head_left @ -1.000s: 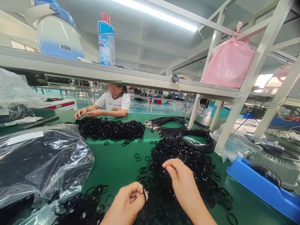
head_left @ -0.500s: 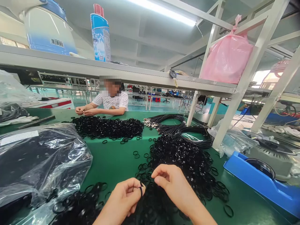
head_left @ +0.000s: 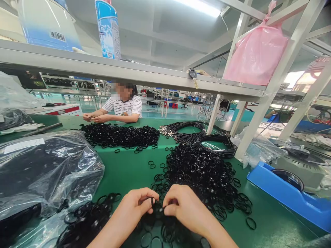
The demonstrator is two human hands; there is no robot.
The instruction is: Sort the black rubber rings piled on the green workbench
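My left hand [head_left: 136, 208] is closed in a pinch on a small bunch of black rubber rings [head_left: 153, 202]. My right hand [head_left: 184, 206] is closed too, its fingertips meeting the left hand's at those rings. Both hands hover low over the near edge of a big heap of black rings [head_left: 199, 172] on the green table [head_left: 129, 172]. More loose rings [head_left: 85, 220] lie to the left of my left hand.
A clear plastic bag of dark goods [head_left: 43, 168] fills the left. A second ring pile [head_left: 121, 135] lies before a seated person in a striped shirt [head_left: 124, 106]. Coiled black cables [head_left: 207, 139] sit behind the heap. A blue tape dispenser [head_left: 287, 193] stands right.
My right hand has drawn back from the heap toward my left hand until the fingertips meet. The view has tilted slightly down.
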